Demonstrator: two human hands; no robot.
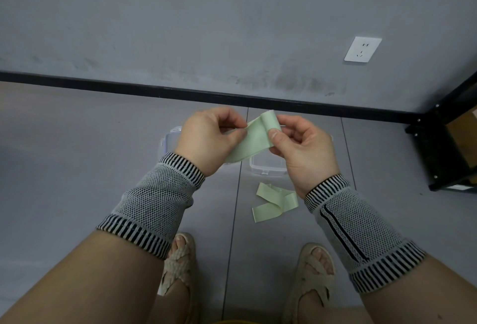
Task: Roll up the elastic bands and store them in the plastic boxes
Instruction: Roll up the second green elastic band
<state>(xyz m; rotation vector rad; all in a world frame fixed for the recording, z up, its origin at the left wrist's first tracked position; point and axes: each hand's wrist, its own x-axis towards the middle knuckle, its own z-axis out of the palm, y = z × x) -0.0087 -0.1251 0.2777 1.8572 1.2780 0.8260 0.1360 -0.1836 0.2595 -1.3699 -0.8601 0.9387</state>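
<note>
A pale green elastic band is held up between both hands above the floor. Its top end is curled into a small roll next to my right hand, which pinches it between thumb and fingers. My left hand pinches the band's left edge. The band's lower part hangs down between my wrists. Two clear plastic boxes lie on the floor under my hands: one peeks out behind my left hand, the other shows below my right hand. A second green band lies loosely folded on the floor.
A grey wall with a black baseboard runs across ahead, with a white socket on it. A black metal shelf frame stands at the right. My feet in woven sandals are at the bottom.
</note>
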